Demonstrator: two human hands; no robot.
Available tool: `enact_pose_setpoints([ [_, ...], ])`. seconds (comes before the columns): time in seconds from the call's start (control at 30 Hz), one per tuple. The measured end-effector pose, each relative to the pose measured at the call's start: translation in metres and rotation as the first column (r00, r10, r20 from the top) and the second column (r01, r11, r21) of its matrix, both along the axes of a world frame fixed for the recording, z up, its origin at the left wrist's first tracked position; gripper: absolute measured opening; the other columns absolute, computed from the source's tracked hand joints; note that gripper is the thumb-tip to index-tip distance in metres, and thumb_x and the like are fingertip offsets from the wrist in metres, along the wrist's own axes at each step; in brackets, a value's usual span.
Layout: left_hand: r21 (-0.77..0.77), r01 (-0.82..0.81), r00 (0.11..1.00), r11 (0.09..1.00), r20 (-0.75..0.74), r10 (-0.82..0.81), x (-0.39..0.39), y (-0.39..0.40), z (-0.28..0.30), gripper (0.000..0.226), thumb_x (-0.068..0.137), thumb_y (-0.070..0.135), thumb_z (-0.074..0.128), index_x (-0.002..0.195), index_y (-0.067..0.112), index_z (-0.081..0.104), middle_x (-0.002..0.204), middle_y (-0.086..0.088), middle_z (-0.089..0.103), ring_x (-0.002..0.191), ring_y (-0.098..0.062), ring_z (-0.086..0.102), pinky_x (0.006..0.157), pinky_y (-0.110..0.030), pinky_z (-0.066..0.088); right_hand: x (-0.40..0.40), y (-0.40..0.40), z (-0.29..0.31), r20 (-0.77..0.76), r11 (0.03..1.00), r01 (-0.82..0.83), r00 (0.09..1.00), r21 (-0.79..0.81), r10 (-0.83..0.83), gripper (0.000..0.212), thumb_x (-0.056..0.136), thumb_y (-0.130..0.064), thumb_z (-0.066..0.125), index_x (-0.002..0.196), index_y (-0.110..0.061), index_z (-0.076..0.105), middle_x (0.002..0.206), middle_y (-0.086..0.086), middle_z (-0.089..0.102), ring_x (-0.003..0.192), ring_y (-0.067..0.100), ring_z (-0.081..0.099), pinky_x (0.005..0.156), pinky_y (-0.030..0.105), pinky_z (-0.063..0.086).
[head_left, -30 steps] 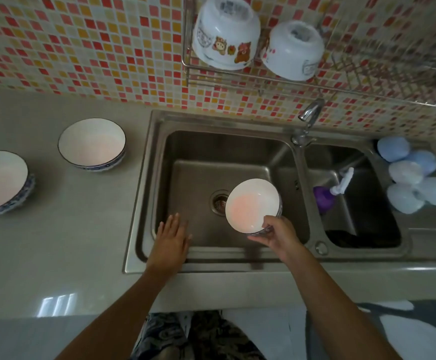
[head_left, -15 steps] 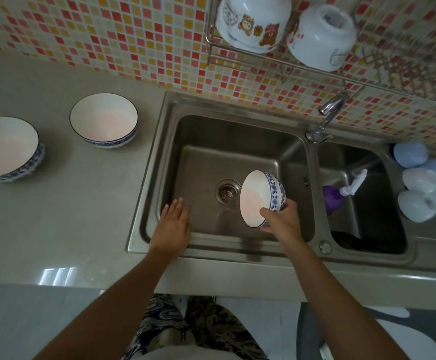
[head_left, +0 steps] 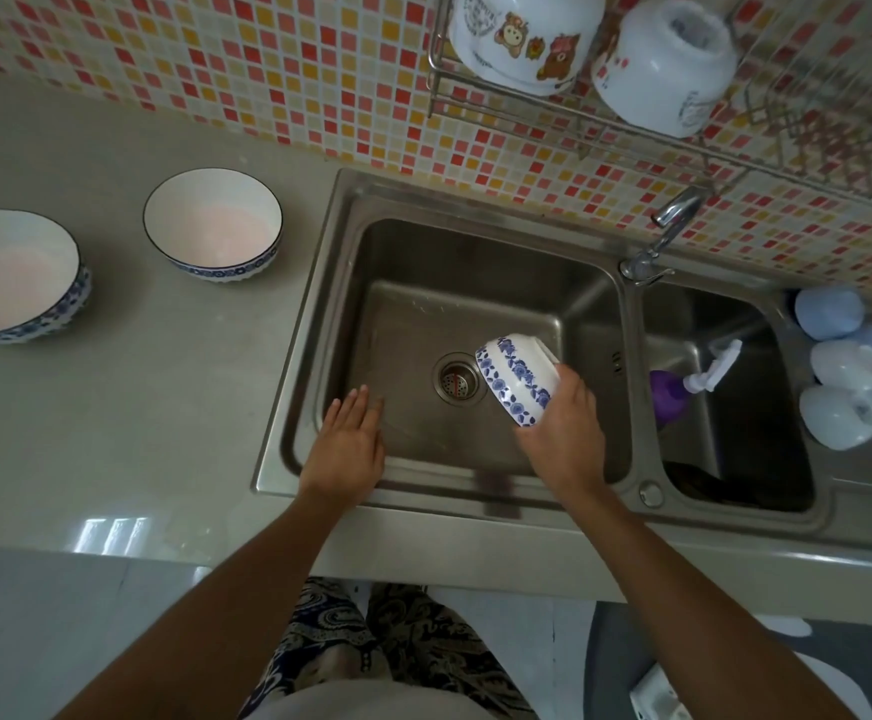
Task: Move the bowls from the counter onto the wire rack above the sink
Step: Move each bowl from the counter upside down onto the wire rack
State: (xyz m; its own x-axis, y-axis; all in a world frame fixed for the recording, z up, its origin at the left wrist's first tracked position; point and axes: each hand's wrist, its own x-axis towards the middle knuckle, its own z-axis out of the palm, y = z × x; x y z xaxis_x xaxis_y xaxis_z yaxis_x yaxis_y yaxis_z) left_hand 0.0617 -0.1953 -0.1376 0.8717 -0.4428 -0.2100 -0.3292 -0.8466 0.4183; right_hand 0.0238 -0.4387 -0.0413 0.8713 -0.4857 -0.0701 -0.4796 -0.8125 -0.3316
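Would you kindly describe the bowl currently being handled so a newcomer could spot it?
Start at the steel sink; over its large basin, near the drain, the right hand holds a bowl. Unlike the two upright counter bowls, it is tipped over, showing its blue floral band.

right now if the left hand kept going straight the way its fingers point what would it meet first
Probably the sink floor just left of the drain. The left hand points up and slightly right over the basin; its height is unclear.

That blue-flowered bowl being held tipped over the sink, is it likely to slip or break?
The bowl looks like glazed ceramic, so probably rigid and breakable if dropped onto the steel sink. Its glossy surface may be slippery, particularly if wet. The right hand grips it alone, tipped nearly upside down, so the hold seems less secure.
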Motion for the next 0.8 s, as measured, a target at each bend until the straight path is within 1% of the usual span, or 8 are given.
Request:
enact_pose_setpoints([
  [0.2,-0.023,0.003,1.0,1.0,0.007,-0.003,0.0,0.001,0.001,0.061,0.097,0.031,0.032,0.15,0.014,0.009,0.159,-0.011,0.008,0.147,-0.022,0.003,0.12,-0.038,0.003,0.001,0.002,-0.007,-0.04,0.999,0.024,0.999,-0.031,-0.025,0.077,0.071,-0.022,0.079,0.134,-0.011,0.036,0.13,0.01,0.049,0.122,0.029,0.048,0.084,0.047,0.054],
  [0.33,-0.027,-0.005,1.0,1.0,0.009,0.005,-0.001,0.001,0.0,0.062,0.097,0.031,0.033,0.15,0.015,0.006,0.159,-0.011,0.007,0.147,-0.022,0.002,0.12,-0.039,0.003,0.004,0.001,-0.014,-0.08,0.973,0.201,0.978,0.11,-0.193,0.074,0.065,-0.026,0.082,0.125,-0.012,0.041,0.116,0.01,0.057,0.103,0.029,0.059,0.075,0.041,0.054],
  [0.43,-0.02,-0.006,1.0,1.0,0.011,0.006,-0.001,0.001,-0.002,0.063,0.096,0.032,0.031,0.15,0.016,0.004,0.159,-0.01,0.006,0.147,-0.021,0.001,0.12,-0.04,0.006,0.005,-0.001,-0.016,-0.13,0.899,0.336,0.942,0.281,-0.311,0.07,0.066,-0.026,0.083,0.121,-0.01,0.041,0.11,0.008,0.059,0.088,0.023,0.059,0.06,0.026,0.046],
  [0.5,-0.022,-0.01,1.0,1.0,0.009,0.01,-0.001,0.001,-0.003,0.063,0.096,0.032,0.031,0.15,0.016,0.003,0.159,-0.01,0.006,0.147,-0.021,0.001,0.12,-0.04,0.006,0.006,-0.003,-0.018,-0.168,0.789,0.432,0.901,0.436,-0.4,0.068,0.069,-0.022,0.081,0.121,-0.008,0.04,0.111,0.009,0.059,0.088,0.024,0.058,0.06,0.028,0.053],
  [0.53,-0.022,-0.013,1.0,1.0,0.008,0.014,-0.001,0.0,-0.003,0.063,0.096,0.032,0.032,0.15,0.016,0.003,0.159,-0.01,0.006,0.147,-0.021,0.001,0.12,-0.04,0.005,0.006,-0.003,-0.017,-0.193,0.709,0.485,0.869,0.512,-0.455,0.067,0.069,-0.021,0.081,0.121,-0.008,0.04,0.114,0.01,0.058,0.092,0.027,0.06,0.063,0.035,0.059],
  [0.6,-0.015,-0.015,1.0,1.0,0.006,0.015,-0.001,-0.001,-0.002,0.064,0.096,0.032,0.032,0.15,0.016,0.001,0.159,-0.01,0.004,0.147,-0.021,0.0,0.12,-0.039,0.004,0.006,-0.006,-0.013,-0.256,0.523,0.554,0.805,0.647,-0.535,0.066,0.069,-0.018,0.078,0.123,-0.008,0.043,0.121,0.012,0.058,0.098,0.034,0.062,0.064,0.046,0.062],
  [0.7,0.016,0.001,1.0,1.0,-0.009,0.0,0.001,0.0,-0.001,0.066,0.097,0.032,0.032,0.15,0.015,-0.003,0.159,-0.008,-0.001,0.146,-0.019,-0.005,0.12,-0.038,0.001,0.005,-0.011,0.003,-0.336,0.226,0.529,0.758,0.818,-0.559,0.051,0.077,-0.01,0.07,0.124,-0.006,0.051,0.117,0.015,0.059,0.098,0.035,0.06,0.067,0.048,0.06],
  [0.8,0.0,-0.005,1.0,1.0,0.004,0.005,0.005,-0.005,0.011,0.067,0.097,0.03,0.032,0.149,0.015,-0.007,0.159,-0.005,-0.007,0.146,-0.017,-0.009,0.12,-0.036,-0.004,0.004,-0.016,0.023,-0.383,-0.076,0.408,0.753,0.91,-0.535,0.039,0.084,-0.003,0.059,0.121,-0.009,0.051,0.108,0.015,0.057,0.097,0.035,0.059,0.068,0.051,0.061],
])
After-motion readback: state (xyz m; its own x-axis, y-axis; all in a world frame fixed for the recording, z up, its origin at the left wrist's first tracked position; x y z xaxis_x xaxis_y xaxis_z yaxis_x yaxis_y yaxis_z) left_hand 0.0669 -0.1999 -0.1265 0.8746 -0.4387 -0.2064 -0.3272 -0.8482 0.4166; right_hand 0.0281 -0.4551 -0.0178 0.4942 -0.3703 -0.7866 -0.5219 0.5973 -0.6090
